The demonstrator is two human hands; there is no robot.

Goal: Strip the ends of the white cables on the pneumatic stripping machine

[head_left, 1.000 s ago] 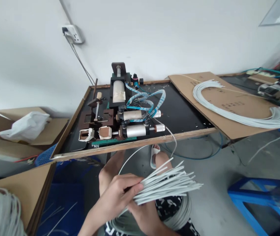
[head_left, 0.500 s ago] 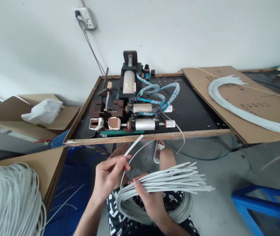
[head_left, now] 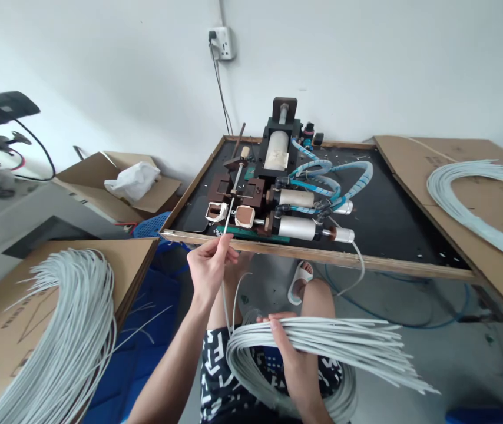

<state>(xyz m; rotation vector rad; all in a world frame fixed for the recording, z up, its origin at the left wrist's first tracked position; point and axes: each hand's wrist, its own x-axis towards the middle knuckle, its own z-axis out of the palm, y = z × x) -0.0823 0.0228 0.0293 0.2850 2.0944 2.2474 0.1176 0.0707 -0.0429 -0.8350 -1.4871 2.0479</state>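
My left hand (head_left: pixel 211 263) pinches a single white cable (head_left: pixel 229 215) near its end. The tip points up into the gap between the two padded jaws of a pneumatic machine (head_left: pixel 273 194) on the bench. In my lap, my right hand (head_left: pixel 294 359) is wrapped round a thick bundle of white cables (head_left: pixel 344 335), whose loose ends fan out to the right. The bundle's coil curves down over my patterned shorts. Another strand loops up from the coil just below my left hand.
A pile of cables (head_left: pixel 77 306) lies on cardboard (head_left: pixel 132 265) at left. Behind it is an open box (head_left: pixel 88 185) with a white bag (head_left: pixel 133 181). More cables (head_left: pixel 459 194) rest on cardboard at right. The bench's wooden edge (head_left: pixel 322 252) runs before me.
My left hand has moved forward, bringing the cable's tip from in front of the bench into the machine's jaws. The view has turned left. My right hand still holds the bundle.
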